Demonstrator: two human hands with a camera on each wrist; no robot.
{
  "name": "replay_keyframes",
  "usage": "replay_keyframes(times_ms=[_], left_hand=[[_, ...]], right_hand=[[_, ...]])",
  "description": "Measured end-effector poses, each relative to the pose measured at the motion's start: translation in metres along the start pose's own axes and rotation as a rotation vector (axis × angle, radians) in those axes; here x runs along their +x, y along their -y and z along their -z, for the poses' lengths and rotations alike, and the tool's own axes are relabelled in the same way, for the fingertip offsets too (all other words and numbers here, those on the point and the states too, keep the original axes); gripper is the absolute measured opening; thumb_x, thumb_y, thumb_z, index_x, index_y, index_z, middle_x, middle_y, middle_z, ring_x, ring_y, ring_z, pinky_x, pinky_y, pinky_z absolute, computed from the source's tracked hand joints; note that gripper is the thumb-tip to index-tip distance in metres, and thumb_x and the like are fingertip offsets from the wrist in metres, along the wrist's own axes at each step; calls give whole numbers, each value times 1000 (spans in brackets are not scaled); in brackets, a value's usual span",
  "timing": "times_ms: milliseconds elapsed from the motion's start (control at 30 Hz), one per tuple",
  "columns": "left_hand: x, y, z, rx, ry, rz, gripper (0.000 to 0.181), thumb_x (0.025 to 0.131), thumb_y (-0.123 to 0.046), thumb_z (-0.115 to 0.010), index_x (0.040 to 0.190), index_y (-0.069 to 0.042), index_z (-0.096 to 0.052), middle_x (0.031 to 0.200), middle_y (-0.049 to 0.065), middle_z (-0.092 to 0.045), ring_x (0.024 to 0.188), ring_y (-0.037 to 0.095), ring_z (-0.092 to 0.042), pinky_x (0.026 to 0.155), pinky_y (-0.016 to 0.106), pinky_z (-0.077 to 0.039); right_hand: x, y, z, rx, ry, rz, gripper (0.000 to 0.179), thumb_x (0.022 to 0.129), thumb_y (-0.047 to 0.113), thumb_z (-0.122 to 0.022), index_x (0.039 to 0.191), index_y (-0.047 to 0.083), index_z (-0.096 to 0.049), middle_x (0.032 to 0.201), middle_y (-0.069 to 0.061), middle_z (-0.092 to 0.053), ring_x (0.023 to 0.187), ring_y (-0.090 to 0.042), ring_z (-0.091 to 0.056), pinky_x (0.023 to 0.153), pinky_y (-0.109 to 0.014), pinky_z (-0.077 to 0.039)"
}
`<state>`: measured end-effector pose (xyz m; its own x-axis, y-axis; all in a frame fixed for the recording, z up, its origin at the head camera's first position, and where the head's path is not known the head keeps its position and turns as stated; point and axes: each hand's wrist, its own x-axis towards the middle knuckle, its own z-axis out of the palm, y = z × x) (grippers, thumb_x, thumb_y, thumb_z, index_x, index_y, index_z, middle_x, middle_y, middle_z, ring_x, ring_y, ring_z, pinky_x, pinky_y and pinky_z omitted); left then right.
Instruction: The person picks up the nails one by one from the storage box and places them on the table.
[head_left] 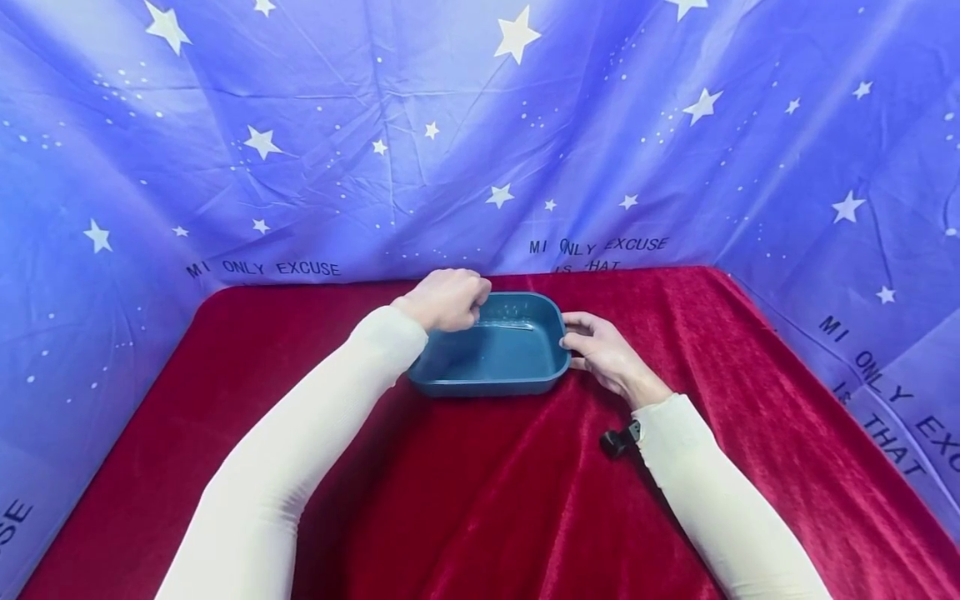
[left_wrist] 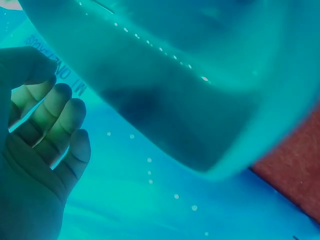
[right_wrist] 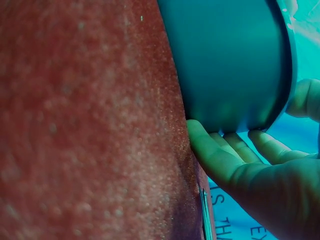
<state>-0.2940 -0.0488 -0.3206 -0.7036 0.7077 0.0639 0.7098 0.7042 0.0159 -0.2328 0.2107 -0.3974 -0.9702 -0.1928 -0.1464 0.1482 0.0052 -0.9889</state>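
A blue-teal rectangular container (head_left: 487, 354) with rounded corners and an open top sits on the red cloth. My right hand (head_left: 603, 350) holds its right end, thumb at the rim and fingers against the outer wall (right_wrist: 225, 65). Over the back left rim is my left hand (head_left: 450, 300). Its fingers (left_wrist: 75, 115) are loosely curled beside the container wall (left_wrist: 145, 100) in the left wrist view, and nothing shows in them. Inside the container, a thin pale line and small bright spots show along the far side.
Red velvety cloth (head_left: 480, 500) covers the table. Behind it and at both sides hangs a blue curtain (head_left: 450, 183) printed with white stars and lettering. A black device (head_left: 618, 442) is strapped at the right wrist, beside the white sleeve (head_left: 712, 483).
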Motion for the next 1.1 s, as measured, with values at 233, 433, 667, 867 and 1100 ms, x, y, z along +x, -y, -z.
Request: replay_keyframes(times_ms=[233, 433, 667, 867, 1100], left_hand=[[12, -7, -6, -1, 43, -22, 7, 79, -8, -57, 80, -15, -56, 82, -1, -55, 78, 19, -53, 67, 35, -48], [23, -8, -10, 4, 19, 9, 10, 78, -6, -58, 82, -15, -61, 85, -2, -58, 81, 19, -55, 70, 36, -49], [34, -18, -17, 16, 70, -8, 13, 79, -9, -60, 90, -15, -63, 90, -2, -60, 84, 18, -56, 75, 35, -50], [44, -31, -27, 58, 121, -33, 17, 82, -15, -63, 99, -16, -65, 95, -1, -61, 88, 16, -56, 80, 33, -51], [54, -41, -36, 41, 154, -42, 17, 86, -17, -62, 103, -16, -67, 88, -1, -58, 81, 15, -54, 77, 31, -50]], right_hand=[[-1, 1, 0, -14, 1, -2, 50, 87, -3, -48, 136, -6, -38, 126, -28, -46, 92, -25, -58, 79, -40, -55], [0, 2, 0, -2, -1, -2, 51, 86, -3, -49, 136, -6, -38, 127, -29, -46, 92, -25, -59, 79, -39, -56], [0, 1, 0, -8, -3, -2, 51, 86, -3, -49, 136, -6, -38, 127, -28, -46, 93, -23, -58, 78, -38, -56], [0, 1, 1, -20, -2, -4, 51, 87, -3, -49, 136, -6, -39, 127, -27, -47, 95, -25, -57, 80, -39, -55], [1, 2, 1, -24, 5, -4, 50, 87, -3, -49, 136, -6, -39, 128, -28, -46, 98, -28, -56, 82, -41, -54]])
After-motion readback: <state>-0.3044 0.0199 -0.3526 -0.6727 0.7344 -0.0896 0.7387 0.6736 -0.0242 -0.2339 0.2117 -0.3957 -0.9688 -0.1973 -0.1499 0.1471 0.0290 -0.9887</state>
